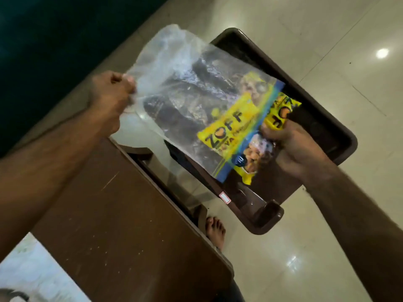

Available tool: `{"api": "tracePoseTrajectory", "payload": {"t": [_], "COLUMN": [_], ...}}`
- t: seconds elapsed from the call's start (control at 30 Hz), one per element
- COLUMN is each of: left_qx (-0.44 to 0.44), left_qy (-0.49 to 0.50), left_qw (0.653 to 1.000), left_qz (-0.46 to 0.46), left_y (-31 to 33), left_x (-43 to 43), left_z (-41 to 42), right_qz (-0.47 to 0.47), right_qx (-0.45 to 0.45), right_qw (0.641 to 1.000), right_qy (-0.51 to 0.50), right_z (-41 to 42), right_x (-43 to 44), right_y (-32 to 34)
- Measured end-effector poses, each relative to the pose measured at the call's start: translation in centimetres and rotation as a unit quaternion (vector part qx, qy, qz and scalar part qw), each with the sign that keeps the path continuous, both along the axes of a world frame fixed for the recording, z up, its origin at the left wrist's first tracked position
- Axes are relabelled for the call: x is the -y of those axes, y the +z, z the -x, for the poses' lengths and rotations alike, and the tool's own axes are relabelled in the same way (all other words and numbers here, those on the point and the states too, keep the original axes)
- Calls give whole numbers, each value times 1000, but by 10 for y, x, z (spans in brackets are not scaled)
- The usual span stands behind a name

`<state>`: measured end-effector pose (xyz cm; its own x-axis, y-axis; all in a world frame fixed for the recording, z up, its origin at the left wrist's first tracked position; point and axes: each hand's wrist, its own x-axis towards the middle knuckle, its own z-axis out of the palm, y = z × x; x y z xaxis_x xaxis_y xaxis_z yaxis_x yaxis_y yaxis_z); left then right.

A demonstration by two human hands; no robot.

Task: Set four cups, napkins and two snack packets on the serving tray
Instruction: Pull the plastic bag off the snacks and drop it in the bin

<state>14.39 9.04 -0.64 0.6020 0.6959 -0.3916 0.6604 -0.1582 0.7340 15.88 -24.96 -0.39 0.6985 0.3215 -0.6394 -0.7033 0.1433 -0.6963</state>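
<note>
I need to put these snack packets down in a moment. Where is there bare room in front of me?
The brown table by the left forearm is bare up to its edge. The dark plastic chair is mostly hidden under the clear bag and yellow snack packets, held by left hand and right hand; only its far seat shows free.

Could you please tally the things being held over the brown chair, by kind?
Clear plastic bag: 1, pinched by the left hand
Yellow snack packets: 2, gripped by the right hand
Total: 3
</note>
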Motion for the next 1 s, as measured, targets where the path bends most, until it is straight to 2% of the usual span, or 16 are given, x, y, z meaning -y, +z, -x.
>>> {"api": "tracePoseTrajectory", "payload": {"t": [0.03, 0.07, 0.13, 0.2, 0.33, 0.43, 0.53, 0.7, 0.77, 0.83, 0.87, 0.93, 0.97, 1.0], "left_qx": [0, 9, 43, 69, 61, 36, 83, 236, 278, 302, 305, 295, 287, 282], "left_qy": [31, 76, 152, 199, 253, 231, 232, 177, 150, 132, 117, 88, 80, 75], "left_qw": [999, 994, 956, 923, 881, 892, 900, 814, 783, 758, 753, 753, 757, 756], "left_qz": [19, 84, 248, 322, 395, 388, 358, 501, 535, 563, 571, 582, 582, 586], "left_y": [0, 0, 1, 0, -10, -13, -9, 20, 28, 34, 36, 36, 39, 39], "left_x": [-3, -2, 8, 24, 71, 95, 95, 57, 43, 34, 30, 21, 19, 16], "left_z": [7, 13, 27, 43, 73, 79, 71, 66, 70, 72, 73, 75, 77, 78], "right_qz": [9, 26, 57, 77, 90, 85, 88, 114, 155, 234, 316, 483, 494, 453], "right_qx": [-5, -13, -25, -32, -30, -33, -32, -32, -18, 11, 52, 198, 267, 307], "right_qw": [1000, 999, 998, 996, 993, 992, 992, 989, 982, 958, 930, 841, 820, 834], "right_qy": [-7, -16, -30, -37, -70, -81, -89, -93, -111, -163, -179, -140, -110, -68], "right_z": [5, 9, 16, 20, 24, 27, 29, 27, 23, 21, 19, 15, 10, 1], "right_x": [9, 15, 19, 17, 8, 7, 14, 17, 10, 4, 1, -7, -14, -24], "right_y": [-4, -6, -10, -13, -19, -18, -17, -22, -25, -22, -18, -4, 4, 11]}}
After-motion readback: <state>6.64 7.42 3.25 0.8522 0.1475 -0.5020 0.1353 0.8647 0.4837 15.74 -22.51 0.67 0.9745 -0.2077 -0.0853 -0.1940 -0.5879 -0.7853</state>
